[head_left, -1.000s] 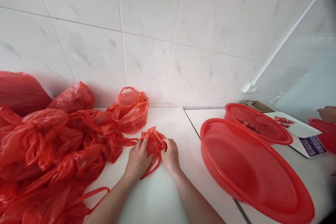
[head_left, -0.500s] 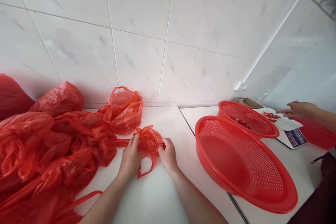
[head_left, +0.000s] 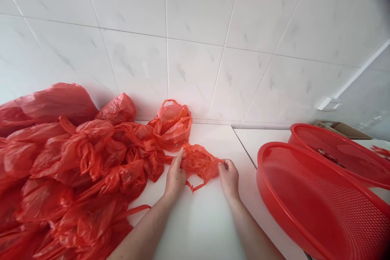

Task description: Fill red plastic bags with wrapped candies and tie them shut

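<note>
A thin red plastic bag (head_left: 201, 164) is stretched between my two hands, a little above the white table. My left hand (head_left: 176, 176) grips its left side, thumb up, with the other fingers mostly hidden behind. On the opposite side, my right hand (head_left: 229, 176) pinches the bag's edge between thumb and fingers. One loop handle of the bag droops toward me. Just behind it stands another red bag (head_left: 173, 128), its handle sticking up against the wall.
Tied, filled red bags (head_left: 76, 162) are heaped across the left of the table (head_left: 204, 219). To the right sit a large red basket (head_left: 304, 195) and a second red basket (head_left: 341, 150) with a few small items. Behind is a cardboard box (head_left: 343, 129) by the tiled wall (head_left: 195, 69).
My view has turned left, so the co-worker's hand and the scale have left the picture. My hands have moved apart, spreading the bag wider.
</note>
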Available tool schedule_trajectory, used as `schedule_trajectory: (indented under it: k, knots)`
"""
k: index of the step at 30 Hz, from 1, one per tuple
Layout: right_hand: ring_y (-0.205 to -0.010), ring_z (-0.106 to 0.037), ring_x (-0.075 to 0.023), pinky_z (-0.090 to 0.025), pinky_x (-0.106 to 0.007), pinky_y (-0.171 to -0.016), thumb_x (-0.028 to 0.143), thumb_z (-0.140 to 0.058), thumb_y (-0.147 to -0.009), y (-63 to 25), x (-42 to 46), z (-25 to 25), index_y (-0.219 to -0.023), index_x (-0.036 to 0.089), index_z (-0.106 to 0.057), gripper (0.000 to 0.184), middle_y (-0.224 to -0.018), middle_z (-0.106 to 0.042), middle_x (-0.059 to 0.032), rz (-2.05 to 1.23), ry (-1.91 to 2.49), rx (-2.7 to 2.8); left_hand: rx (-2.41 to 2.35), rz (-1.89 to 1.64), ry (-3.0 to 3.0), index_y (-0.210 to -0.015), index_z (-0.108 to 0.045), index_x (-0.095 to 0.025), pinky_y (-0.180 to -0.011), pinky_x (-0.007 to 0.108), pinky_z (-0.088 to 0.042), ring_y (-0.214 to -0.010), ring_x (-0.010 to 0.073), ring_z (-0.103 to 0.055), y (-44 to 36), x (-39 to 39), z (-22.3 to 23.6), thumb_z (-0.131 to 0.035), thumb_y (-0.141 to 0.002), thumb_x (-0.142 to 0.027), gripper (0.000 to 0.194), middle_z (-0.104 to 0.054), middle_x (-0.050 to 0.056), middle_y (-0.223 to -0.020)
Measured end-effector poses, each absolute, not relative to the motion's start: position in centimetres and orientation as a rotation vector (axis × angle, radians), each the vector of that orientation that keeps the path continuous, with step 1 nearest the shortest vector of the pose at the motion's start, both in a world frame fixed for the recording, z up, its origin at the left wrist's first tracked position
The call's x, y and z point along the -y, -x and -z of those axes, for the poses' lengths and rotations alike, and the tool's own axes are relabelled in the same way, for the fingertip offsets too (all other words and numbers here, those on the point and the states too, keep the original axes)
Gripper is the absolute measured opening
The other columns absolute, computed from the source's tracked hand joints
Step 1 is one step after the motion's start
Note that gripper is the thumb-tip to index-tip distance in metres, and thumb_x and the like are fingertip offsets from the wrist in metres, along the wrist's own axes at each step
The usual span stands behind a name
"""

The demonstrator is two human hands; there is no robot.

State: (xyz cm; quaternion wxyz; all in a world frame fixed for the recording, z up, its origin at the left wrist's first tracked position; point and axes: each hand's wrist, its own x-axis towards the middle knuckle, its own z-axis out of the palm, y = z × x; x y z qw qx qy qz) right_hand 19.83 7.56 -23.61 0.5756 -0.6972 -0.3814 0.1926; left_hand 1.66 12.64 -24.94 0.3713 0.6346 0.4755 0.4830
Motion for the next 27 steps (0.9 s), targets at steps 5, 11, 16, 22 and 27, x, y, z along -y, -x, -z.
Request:
schedule_trajectory:
  k: [5, 11, 16, 22, 27]
  knots:
    - [-0.067, -0.056, -0.0167, -0.043, -0.026, -0.059, 0.038, -0.051, -0.076, -19.9, -7.4, 23.6, -0.078, 0.021, -0.059, 0.018, -0.078, -0.065, -0.0013, -0.486, 1.631, 0.898, -1.247, -1.177, -1.720, -0.140, -0.037, -0.031, -0.101, 0.033, -0.042, -0.118, 0.0159, -0.050, -1.5, -12.5, 24.5, -0.035, -0.064, 0.008, 0.086, -0.056, 0.001, -0.125]
    - [-0.069, -0.056, -0.0171, -0.044, -0.026, -0.060, 0.043, -0.050, -0.080, -19.3, -7.2, 23.1, -0.081, 0.022, -0.057, 0.023, -0.078, -0.064, -0.0009, -0.528, 1.596, 0.977, -0.991, -1.085, -2.002, -0.128, -0.054, -0.029, -0.103, 0.032, -0.040, -0.120, 0.0162, -0.050, -1.7, -11.8, 23.8, -0.035, -0.063, 0.007, 0.077, -0.053, -0.001, -0.132]
    - [-0.073, -0.057, -0.0176, -0.046, -0.027, -0.066, 0.037, -0.063, -0.069, -18.8, -7.4, 23.3, -0.084, 0.023, -0.056, 0.022, -0.081, -0.063, 0.0003, -0.504, 1.577, 1.028, -0.890, -0.943, -2.203, -0.124, -0.058, -0.028, -0.093, 0.031, -0.046, -0.107, 0.0194, -0.057, -2.1, -10.7, 22.7, -0.052, -0.067, -0.005, 0.062, -0.064, 0.002, -0.117]
    - [-0.071, -0.057, -0.0166, -0.047, -0.027, -0.064, 0.025, -0.052, -0.071, -19.9, -7.6, 23.8, -0.084, 0.023, -0.053, 0.013, -0.081, -0.061, -0.0001, -0.477, 1.604, 0.859, -1.000, -0.841, -2.417, -0.088, -0.071, -0.023, -0.078, 0.033, -0.046, -0.080, 0.0203, -0.060, -1.6, -10.1, 21.5, -0.055, -0.083, -0.029, 0.018, -0.068, 0.004, -0.084]
    - [-0.079, -0.061, -0.0195, -0.051, -0.029, -0.068, 0.029, -0.055, -0.072, -20.4, -7.6, 23.8, -0.090, 0.022, -0.056, 0.020, -0.089, -0.064, -0.0035, -0.514, 1.594, 0.779, -1.288, -0.750, -2.451, -0.087, -0.070, -0.021, -0.071, 0.033, -0.046, -0.072, 0.0208, -0.060, -0.9, -10.5, 21.7, -0.039, -0.090, -0.024, 0.031, -0.067, 0.005, -0.074]
